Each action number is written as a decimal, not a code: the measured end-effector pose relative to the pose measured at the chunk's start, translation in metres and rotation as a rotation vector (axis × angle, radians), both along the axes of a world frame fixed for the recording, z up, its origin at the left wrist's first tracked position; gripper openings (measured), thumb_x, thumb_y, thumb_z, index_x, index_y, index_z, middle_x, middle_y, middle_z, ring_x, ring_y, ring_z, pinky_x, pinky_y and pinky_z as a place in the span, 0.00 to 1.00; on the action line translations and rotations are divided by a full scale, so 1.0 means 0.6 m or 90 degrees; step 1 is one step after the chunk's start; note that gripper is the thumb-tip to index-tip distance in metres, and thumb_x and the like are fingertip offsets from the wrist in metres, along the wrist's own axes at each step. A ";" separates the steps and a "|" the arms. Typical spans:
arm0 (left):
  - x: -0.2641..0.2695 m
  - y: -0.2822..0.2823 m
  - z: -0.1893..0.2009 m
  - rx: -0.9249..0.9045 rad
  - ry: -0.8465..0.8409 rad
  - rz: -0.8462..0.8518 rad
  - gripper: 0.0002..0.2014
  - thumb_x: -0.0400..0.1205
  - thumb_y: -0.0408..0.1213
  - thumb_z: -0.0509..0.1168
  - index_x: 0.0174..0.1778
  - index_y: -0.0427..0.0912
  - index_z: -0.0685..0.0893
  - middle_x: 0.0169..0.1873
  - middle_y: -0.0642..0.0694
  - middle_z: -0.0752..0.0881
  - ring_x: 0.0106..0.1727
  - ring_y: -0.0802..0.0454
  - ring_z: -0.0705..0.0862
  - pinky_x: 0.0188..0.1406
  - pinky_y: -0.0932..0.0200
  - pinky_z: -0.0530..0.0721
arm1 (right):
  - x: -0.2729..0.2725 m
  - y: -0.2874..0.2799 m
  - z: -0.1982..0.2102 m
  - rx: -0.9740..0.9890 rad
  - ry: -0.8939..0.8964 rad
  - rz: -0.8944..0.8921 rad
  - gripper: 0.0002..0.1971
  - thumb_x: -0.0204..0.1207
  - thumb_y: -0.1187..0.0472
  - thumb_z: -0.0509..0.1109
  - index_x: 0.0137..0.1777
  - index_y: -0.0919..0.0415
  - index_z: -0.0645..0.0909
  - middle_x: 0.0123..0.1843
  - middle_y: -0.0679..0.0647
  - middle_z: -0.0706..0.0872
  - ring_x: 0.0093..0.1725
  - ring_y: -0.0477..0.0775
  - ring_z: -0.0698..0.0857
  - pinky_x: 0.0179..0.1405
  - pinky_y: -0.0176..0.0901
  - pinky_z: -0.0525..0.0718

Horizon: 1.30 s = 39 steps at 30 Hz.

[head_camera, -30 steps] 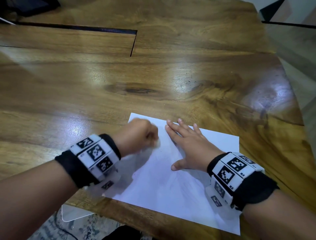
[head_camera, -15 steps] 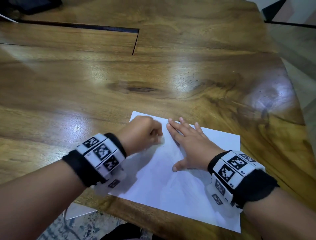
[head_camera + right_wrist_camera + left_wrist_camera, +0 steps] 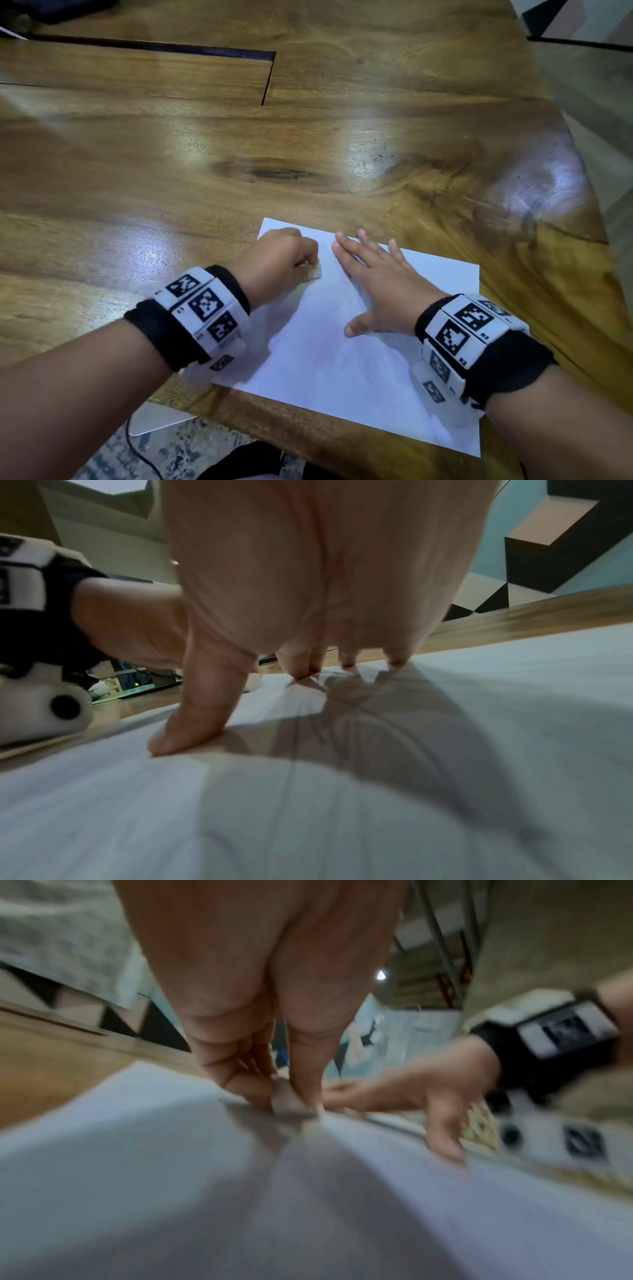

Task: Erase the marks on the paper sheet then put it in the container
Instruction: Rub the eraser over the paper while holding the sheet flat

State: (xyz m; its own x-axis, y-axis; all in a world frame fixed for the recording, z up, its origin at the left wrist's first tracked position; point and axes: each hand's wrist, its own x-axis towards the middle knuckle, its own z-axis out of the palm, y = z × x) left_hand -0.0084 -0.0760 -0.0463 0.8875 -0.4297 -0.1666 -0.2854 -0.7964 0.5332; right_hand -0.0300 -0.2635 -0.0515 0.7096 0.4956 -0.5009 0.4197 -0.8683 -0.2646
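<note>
A white paper sheet (image 3: 342,370) lies on the wooden table near its front edge, with faint pencil lines (image 3: 342,723) on it. My left hand (image 3: 284,260) is curled over the sheet's far left part and pinches a small pale eraser (image 3: 313,273) against the paper; the left wrist view shows the eraser (image 3: 289,1100) between thumb and fingers. My right hand (image 3: 373,274) lies flat on the sheet with straight, spread fingers, its thumb (image 3: 192,718) pressing down. No container is in view.
The glossy wooden table (image 3: 239,164) stretches far ahead, with a dark slot (image 3: 171,48) across its back left. A dark object (image 3: 68,8) sits at the far left corner. The table's front edge (image 3: 274,411) runs just below the sheet.
The left hand with the eraser has shifted slightly along the paper's upper left part. The right hand stays flat in place.
</note>
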 end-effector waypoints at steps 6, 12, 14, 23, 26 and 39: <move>-0.103 0.048 -0.014 -0.033 0.132 -0.131 0.07 0.72 0.48 0.63 0.34 0.49 0.79 0.31 0.57 0.72 0.30 0.68 0.72 0.31 0.72 0.66 | 0.000 -0.001 0.000 -0.001 0.002 0.001 0.60 0.66 0.38 0.75 0.83 0.52 0.32 0.83 0.42 0.29 0.81 0.49 0.28 0.80 0.57 0.32; -0.032 0.031 -0.005 -0.014 0.019 -0.037 0.03 0.71 0.37 0.72 0.37 0.44 0.86 0.34 0.47 0.81 0.35 0.51 0.80 0.35 0.62 0.70 | 0.000 -0.001 0.000 0.004 0.001 -0.004 0.60 0.66 0.39 0.75 0.83 0.51 0.32 0.83 0.41 0.29 0.81 0.49 0.28 0.80 0.56 0.31; -0.017 0.022 -0.008 -0.001 -0.017 -0.008 0.04 0.73 0.36 0.71 0.37 0.40 0.85 0.35 0.43 0.80 0.32 0.52 0.76 0.33 0.63 0.65 | 0.001 -0.001 0.000 0.003 0.002 -0.003 0.60 0.66 0.38 0.75 0.83 0.51 0.32 0.83 0.41 0.29 0.81 0.49 0.28 0.80 0.56 0.31; -0.099 0.048 -0.010 -0.037 0.114 -0.131 0.07 0.72 0.45 0.67 0.33 0.46 0.82 0.31 0.57 0.73 0.31 0.63 0.74 0.33 0.67 0.69 | 0.001 -0.001 0.001 -0.002 0.008 -0.002 0.61 0.66 0.38 0.75 0.83 0.52 0.32 0.83 0.41 0.28 0.81 0.49 0.27 0.80 0.57 0.31; -0.052 0.019 -0.006 -0.038 0.015 -0.069 0.06 0.72 0.40 0.71 0.33 0.41 0.84 0.32 0.48 0.78 0.33 0.51 0.78 0.30 0.65 0.67 | 0.000 0.000 0.001 0.003 0.011 -0.006 0.60 0.66 0.39 0.75 0.83 0.52 0.32 0.83 0.41 0.28 0.81 0.48 0.27 0.80 0.56 0.31; -0.078 0.024 -0.002 -0.059 0.055 -0.070 0.07 0.73 0.43 0.69 0.35 0.43 0.84 0.33 0.49 0.79 0.36 0.52 0.79 0.34 0.64 0.69 | 0.000 0.000 -0.001 0.002 0.008 -0.007 0.60 0.66 0.38 0.75 0.82 0.52 0.32 0.83 0.41 0.29 0.81 0.48 0.28 0.80 0.57 0.31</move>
State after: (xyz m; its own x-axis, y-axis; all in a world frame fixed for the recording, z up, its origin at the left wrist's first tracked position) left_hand -0.0553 -0.0617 -0.0477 0.8186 -0.5400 -0.1958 -0.3178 -0.7097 0.6288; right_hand -0.0300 -0.2634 -0.0520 0.7090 0.4891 -0.5081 0.4069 -0.8721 -0.2717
